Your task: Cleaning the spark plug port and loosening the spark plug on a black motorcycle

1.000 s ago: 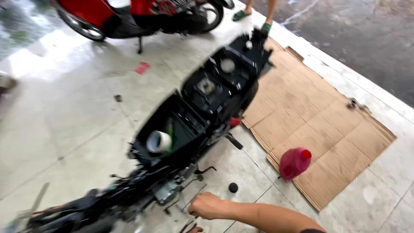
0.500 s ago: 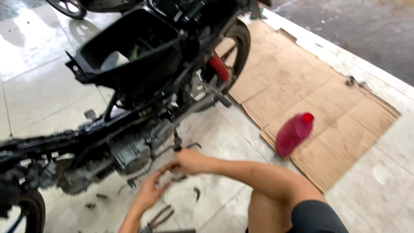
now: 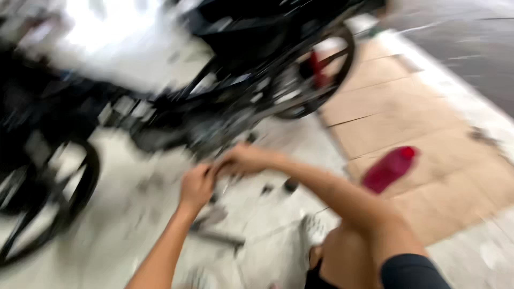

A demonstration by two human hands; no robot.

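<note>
Head view is smeared by blur: a black motorbike runs off the top and left edges. Beside its rear wheel lies cardboard with a red bottle. Below its engine, left hand and right hand meet, their grip unreadable.

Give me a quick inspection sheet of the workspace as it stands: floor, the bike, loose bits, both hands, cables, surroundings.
Surface: pale tiled floor, heavily blurred.
Job's things: stripped black motorcycle standing across the top; its rear wheel by the cardboard.
Clutter: red bottle on flattened cardboard; small dark parts and a long tool-like shape on the tiles, too blurred to identify.
Hands: left hand and right hand meet just below the engine area; whether they hold anything cannot be told.
Cables: nothing seen clearly.
Surroundings: dark pavement beyond the cardboard; the person's knee at the bottom.
</note>
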